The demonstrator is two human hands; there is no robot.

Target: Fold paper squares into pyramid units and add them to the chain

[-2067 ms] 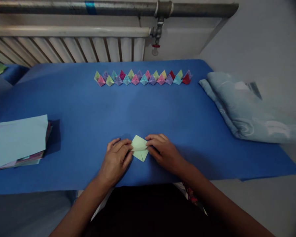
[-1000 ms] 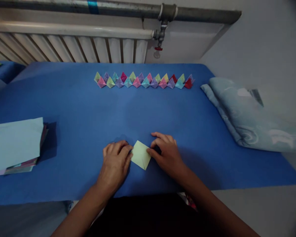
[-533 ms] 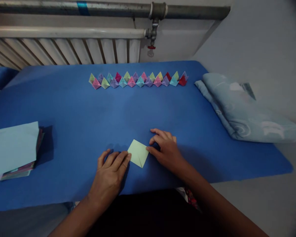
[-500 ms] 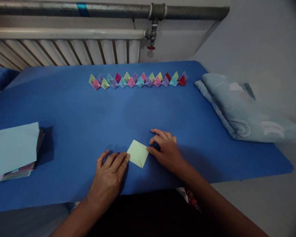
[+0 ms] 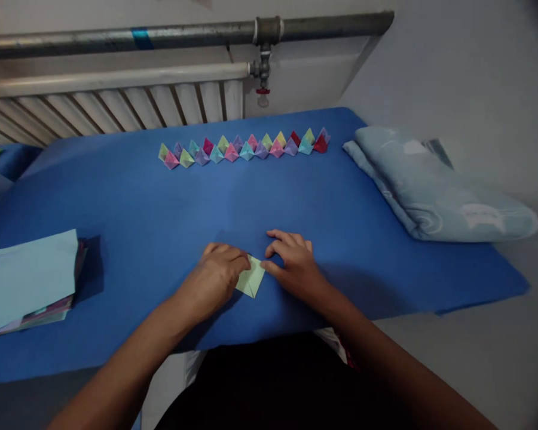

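There are one left hand (image 5: 219, 272), one right hand (image 5: 296, 266) and one pale green paper (image 5: 251, 282); twenty-three folded paper pieces (image 5: 246, 151), eleven in front and twelve behind; one paper stack (image 5: 31, 278), one folded blanket (image 5: 430, 194), one radiator (image 5: 164, 106) and one red valve handle (image 5: 262, 91).

Left fingers (image 5: 239, 260) hide part of the green paper (image 5: 252, 279).
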